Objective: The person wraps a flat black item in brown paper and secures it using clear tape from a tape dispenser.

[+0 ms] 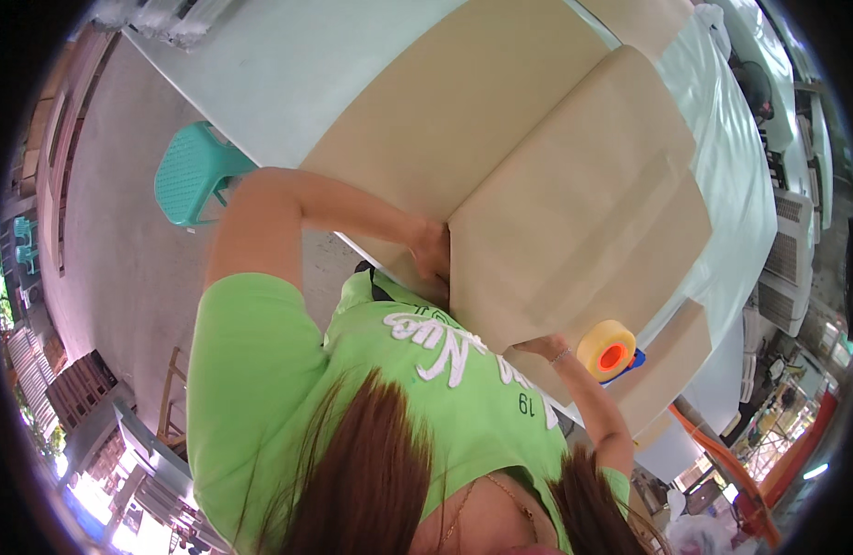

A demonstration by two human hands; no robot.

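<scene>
Straight brown hair (371, 462) is hanging nearest the camera, falling over a soft, bright green shirt (260, 370) with raised white lettering. Beyond it, a pale, smooth table (241, 74) is spreading out, its right side shining with wrinkles. Broad, matte brown cardboard (583, 203) is covering much of the tabletop directly in front of the person, one large panel lying folded over another along a straight edge. To the left, a turquoise plastic stool (195, 171) with a textured seat is standing on the floor. Just beside the right wrist, a round, yellowish tape roll (596, 340) with an orange core is sitting in a blue holder. The left hand (431, 250) is reaching in at the panel's left edge; the right hand (542, 346) is touching its near edge. Both hands' fingertips are disappearing behind cardboard, so their opening and grip are remaining unclear.
</scene>
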